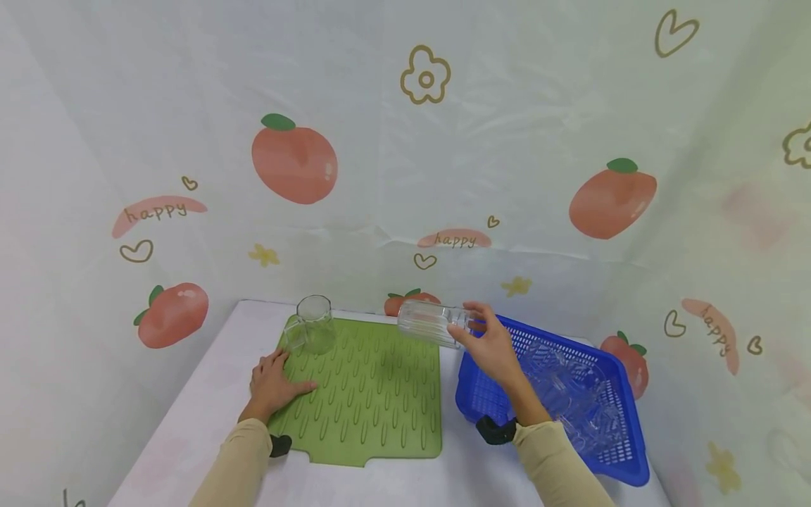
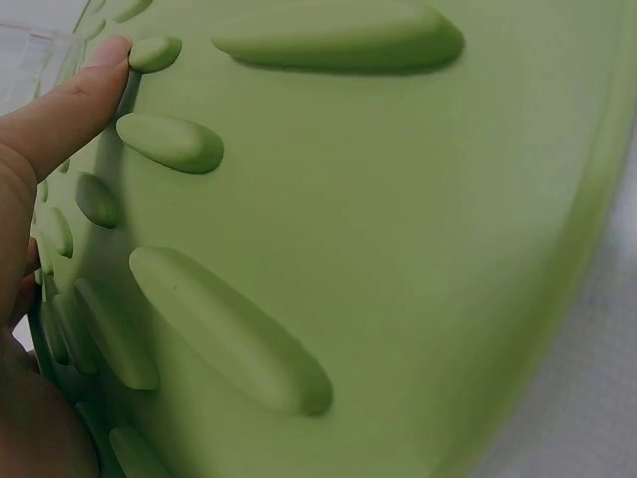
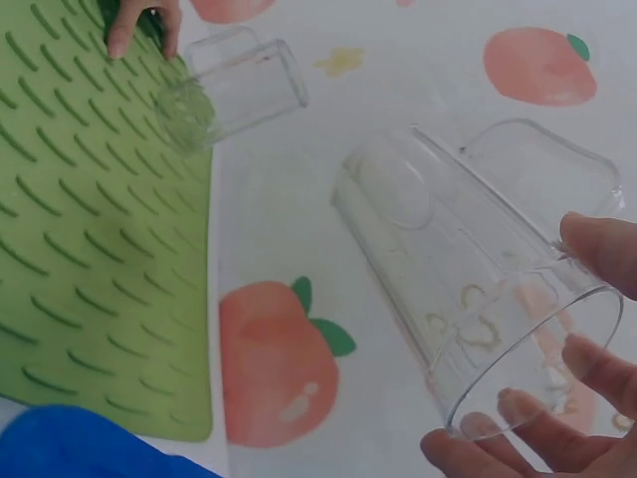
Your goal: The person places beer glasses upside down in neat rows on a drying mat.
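Note:
My right hand (image 1: pixel 479 339) grips a clear ribbed glass cup (image 1: pixel 432 323) by its rim end and holds it on its side in the air, between the green mat and the blue basket. In the right wrist view my fingertips (image 3: pixel 595 247) curl round the mouth of that cup (image 3: pixel 468 289). A second clear cup (image 1: pixel 314 324) stands at the back left corner of the green ribbed drying mat (image 1: pixel 380 394). My left hand (image 1: pixel 277 377) lies flat on the mat's left edge, with a fingertip (image 2: pixel 95 75) pressed against the mat (image 2: pixel 398 249).
A blue plastic basket (image 1: pixel 488 405) with several clear glasses in it stands right of the mat on the white table (image 1: pixel 190 415). The printed cloth backdrop (image 1: pixel 405 176) rises close behind. The other cup (image 3: pixel 234 90) and the mat (image 3: pixel 90 249) show in the right wrist view.

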The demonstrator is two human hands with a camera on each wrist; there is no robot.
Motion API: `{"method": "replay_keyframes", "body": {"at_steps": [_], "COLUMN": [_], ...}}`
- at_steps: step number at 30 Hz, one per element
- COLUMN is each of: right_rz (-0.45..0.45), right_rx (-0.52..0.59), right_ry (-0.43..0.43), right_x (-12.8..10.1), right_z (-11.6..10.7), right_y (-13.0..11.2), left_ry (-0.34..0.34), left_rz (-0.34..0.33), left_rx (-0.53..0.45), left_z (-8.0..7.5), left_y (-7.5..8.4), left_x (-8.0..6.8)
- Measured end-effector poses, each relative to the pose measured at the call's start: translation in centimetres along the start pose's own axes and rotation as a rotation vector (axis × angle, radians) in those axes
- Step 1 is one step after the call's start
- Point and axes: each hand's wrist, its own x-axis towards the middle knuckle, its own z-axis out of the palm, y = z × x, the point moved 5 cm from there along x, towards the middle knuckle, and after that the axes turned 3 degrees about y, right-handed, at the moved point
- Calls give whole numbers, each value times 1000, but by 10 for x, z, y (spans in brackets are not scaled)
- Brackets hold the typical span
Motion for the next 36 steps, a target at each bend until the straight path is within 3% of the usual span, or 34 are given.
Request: {"method": "replay_keyframes", "body": {"at_steps": [10,27,36], "right_rz": [-1,-37,-92], "right_rx": [90,144,224], "right_ry": [4,17,-14], "right_x": [-2,-5,-4], "right_z": [23,60,83], "right_y": [-1,-2,-4], "left_ry": [-10,-2,-3], "left_rz": [-12,3,-2], "left_rx": [-11,-8,6], "left_z": [2,5,0], "left_y": [-1,-4,-2], "left_x": [-2,-1,-2]}}
